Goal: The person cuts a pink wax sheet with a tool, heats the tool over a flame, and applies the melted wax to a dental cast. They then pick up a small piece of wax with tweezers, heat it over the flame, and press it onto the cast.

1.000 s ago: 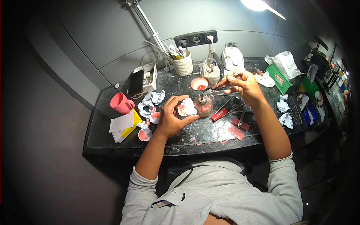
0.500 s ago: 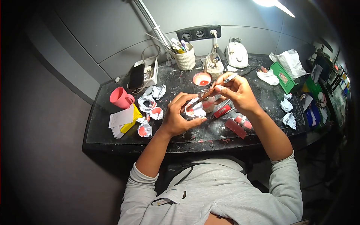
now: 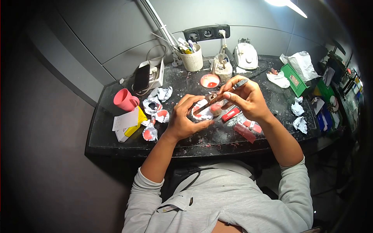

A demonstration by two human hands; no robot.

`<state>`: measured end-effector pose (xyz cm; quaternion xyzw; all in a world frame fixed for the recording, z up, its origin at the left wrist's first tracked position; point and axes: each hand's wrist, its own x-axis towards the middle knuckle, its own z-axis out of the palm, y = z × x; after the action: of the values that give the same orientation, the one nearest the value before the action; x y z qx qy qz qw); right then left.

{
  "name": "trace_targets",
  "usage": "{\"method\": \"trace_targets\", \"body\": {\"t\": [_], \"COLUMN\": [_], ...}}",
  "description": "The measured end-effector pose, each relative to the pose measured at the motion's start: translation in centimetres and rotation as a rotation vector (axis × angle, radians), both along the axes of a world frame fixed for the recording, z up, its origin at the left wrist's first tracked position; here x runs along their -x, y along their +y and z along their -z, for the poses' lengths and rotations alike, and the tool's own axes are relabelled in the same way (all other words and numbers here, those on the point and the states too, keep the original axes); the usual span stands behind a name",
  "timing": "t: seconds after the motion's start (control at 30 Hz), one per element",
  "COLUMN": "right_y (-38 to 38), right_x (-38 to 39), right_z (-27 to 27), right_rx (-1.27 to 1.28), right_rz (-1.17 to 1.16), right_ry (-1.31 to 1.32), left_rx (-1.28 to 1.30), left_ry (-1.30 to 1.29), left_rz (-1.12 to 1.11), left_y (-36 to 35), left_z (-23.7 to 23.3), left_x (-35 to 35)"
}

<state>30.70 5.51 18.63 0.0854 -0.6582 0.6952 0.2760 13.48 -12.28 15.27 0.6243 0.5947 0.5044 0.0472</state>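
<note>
My left hand [image 3: 183,122] holds a white plaster dental cast [image 3: 205,113] with pink wax on it, fingers wrapped round its left side. A thin brown-handled tool [image 3: 220,96] is pinched in my right hand [image 3: 248,100], its tip down at the wax on the cast. Just behind the hands sits a round dish of pink-red wax [image 3: 210,80]. Beside my right hand lie a red object [image 3: 230,114] and a dark pink wax sheet [image 3: 244,133]. More plaster casts with pink wax [image 3: 161,116] stand left of my left hand.
A pink mug [image 3: 126,100], a yellow box [image 3: 139,123] and a phone [image 3: 141,78] are at the left. Behind stand a pen cup [image 3: 192,59] and a white device [image 3: 246,56]. A green box [image 3: 293,79] and plaster pieces [image 3: 299,124] lie right.
The tool in my right hand now lies at a flatter angle, with its handle turned to the upper right. My left hand and the cast have hardly moved.
</note>
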Motion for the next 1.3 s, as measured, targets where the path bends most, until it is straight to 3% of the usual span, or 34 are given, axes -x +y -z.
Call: {"method": "trace_targets", "body": {"t": [0.53,0.8,1.3], "right_y": [0.5,5.6,5.4], "right_x": [-0.5,-1.1,-0.7], "right_z": [0.2,-0.1,0.1], "right_rx": [-0.089,-0.036,0.041], "right_rz": [0.020,0.496,0.432], "right_ry": [0.018,0.064,0.045], "left_rx": [-0.029,-0.065,-0.090], "left_ry": [0.144,0.147,0.157], "left_rz": [-0.069,-0.110,-0.136], "left_y": [0.2,0.1,0.2], "left_z": [0.3,0.4,0.5], "left_x": [0.1,0.4,0.4]}}
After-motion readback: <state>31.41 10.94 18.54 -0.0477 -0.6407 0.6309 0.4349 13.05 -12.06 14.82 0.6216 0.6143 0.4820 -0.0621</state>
